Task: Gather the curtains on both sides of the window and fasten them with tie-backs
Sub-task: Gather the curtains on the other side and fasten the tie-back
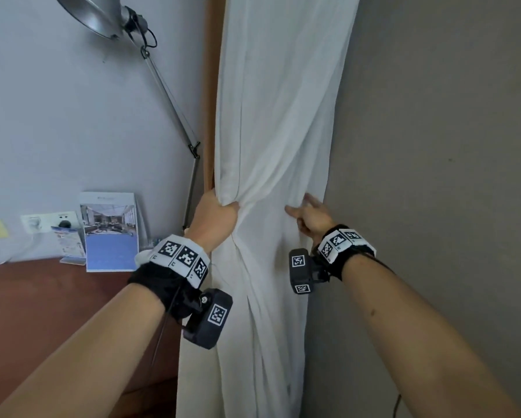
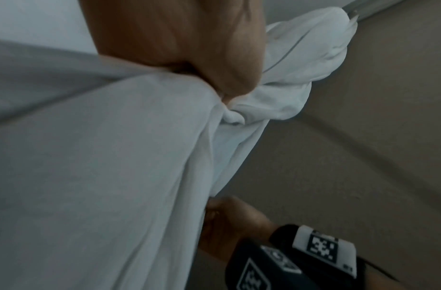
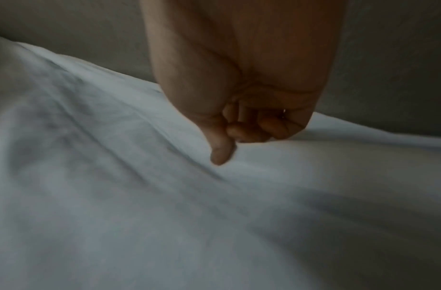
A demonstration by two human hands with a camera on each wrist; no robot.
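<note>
A white curtain (image 1: 268, 116) hangs down the middle of the head view, drawn in at waist height. My left hand (image 1: 217, 212) grips a bunch of its left part, fingers wrapped round the folds (image 2: 189, 49). My right hand (image 1: 309, 214) lies against the curtain's right side, thumb and forefinger spread on the fabric and the other fingers curled. From the right wrist, its thumb (image 3: 221, 153) touches the cloth (image 3: 115, 196) and no fabric is pinched. In the left wrist view the right hand (image 2: 226, 225) sits at the curtain's edge (image 2: 90, 157). No tie-back is in view.
A wooden frame strip (image 1: 209, 86) runs up just left of the curtain. A metal desk lamp (image 1: 96, 16) on a jointed arm leans over a red-brown desk (image 1: 42, 297). A brochure (image 1: 111, 230) and a wall socket (image 1: 51, 221) are behind the desk. A grey-beige surface (image 1: 434, 146) fills the right.
</note>
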